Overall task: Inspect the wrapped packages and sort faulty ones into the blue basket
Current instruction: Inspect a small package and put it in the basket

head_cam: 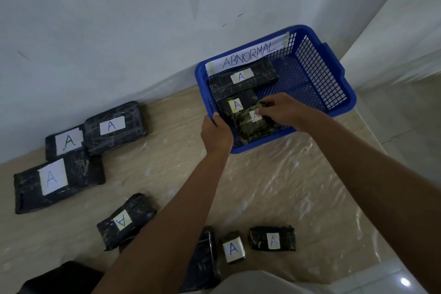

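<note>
- Left hand grips the near rim of the blue basket — likely steadying it.
- Right hand pinches a wrapped package, setting it inside the basket beside two others.
- "ABNORMAL" sign on the far wall marks rejects.
- Remaining packages lie on the table — probably unsorted or passed.

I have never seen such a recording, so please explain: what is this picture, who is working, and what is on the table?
There is no machine. A camera worn on a person's head looks down at two bare hands. The left hand grips the rim of the blue basket, labelled ABNORMAL. The right hand holds a dark wrapped package inside the basket with its fingers, beside two other packages. More packages marked A, such as this one, lie on the table.
</note>
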Motion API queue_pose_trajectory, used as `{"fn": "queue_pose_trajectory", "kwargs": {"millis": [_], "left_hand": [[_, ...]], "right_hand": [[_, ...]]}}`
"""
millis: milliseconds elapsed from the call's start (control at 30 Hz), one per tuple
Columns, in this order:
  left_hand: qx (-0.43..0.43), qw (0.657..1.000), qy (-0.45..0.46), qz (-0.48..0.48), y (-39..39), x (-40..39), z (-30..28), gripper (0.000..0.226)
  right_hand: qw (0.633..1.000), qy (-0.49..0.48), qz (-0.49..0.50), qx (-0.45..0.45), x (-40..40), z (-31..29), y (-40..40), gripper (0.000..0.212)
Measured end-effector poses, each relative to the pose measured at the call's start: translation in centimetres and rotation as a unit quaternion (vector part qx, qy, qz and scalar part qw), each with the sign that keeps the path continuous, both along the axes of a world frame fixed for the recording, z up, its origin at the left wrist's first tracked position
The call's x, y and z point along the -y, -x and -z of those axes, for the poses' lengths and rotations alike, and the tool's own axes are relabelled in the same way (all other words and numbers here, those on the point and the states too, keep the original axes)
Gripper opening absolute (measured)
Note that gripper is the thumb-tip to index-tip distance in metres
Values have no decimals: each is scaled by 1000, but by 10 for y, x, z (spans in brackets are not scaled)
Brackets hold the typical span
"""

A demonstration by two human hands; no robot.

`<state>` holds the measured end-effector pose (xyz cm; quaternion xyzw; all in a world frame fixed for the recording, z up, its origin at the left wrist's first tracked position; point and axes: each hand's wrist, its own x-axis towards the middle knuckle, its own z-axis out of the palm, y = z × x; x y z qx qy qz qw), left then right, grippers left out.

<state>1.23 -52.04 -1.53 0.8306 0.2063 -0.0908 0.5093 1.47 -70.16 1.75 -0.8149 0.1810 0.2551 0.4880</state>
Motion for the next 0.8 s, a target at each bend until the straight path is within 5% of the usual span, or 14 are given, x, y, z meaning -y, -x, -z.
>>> {"fn": "queue_pose_trajectory", "kwargs": {"millis": [367,800], "left_hand": [[10,1000,-8,-25,3,7,-4,30],[26,999,-7,-28,3,8,-2,29]], "right_hand": [[993,96,-22,-60,-20,22,-12,39],[979,202,3,-13,-46,18,-2,45]]}}
